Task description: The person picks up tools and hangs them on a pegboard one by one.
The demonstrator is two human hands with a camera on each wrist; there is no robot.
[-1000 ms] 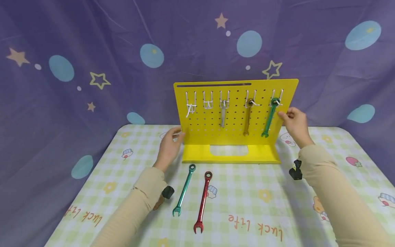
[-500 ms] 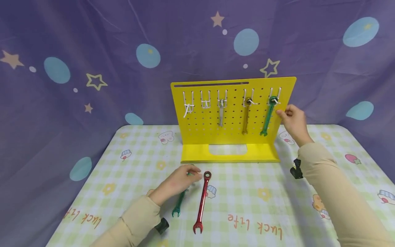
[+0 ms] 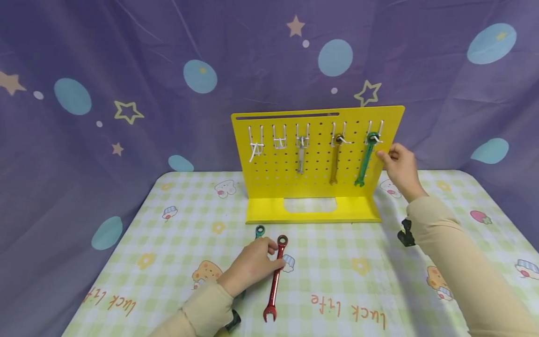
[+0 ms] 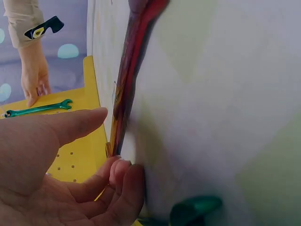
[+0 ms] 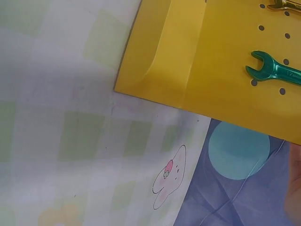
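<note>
Above a checked tablecloth (image 3: pixel 337 269), in front of the board: left hand (image 3: pixel 251 264), one, thumb and fingers parted with a gap between, placed about the upper shank of a red wrench (image 3: pixel 274 286); whether they touch it cannot be told. Red wrench, lying flat on the cloth, ring end toward the board, forked end toward the person. Teal wrench (image 3: pixel 259 230), one, just to its left, ring end showing, most of the shank hidden by the left hand. Right hand (image 3: pixel 403 169), one, pinching the right edge of a yellow pegboard (image 3: pixel 269 191), thumb on the front face. Pegboard, standing on its base, fitted with white hooks (image 3: pixel 256 148) in a row. Hung by ring ends, right to left: green wrench (image 3: pixel 366 163), gold wrench (image 3: pixel 335 164), silver wrench (image 3: pixel 301 160), one per hook. Behind: purple curtain (image 3: pixel 252 32), printed with stars and blue ovals.
</note>
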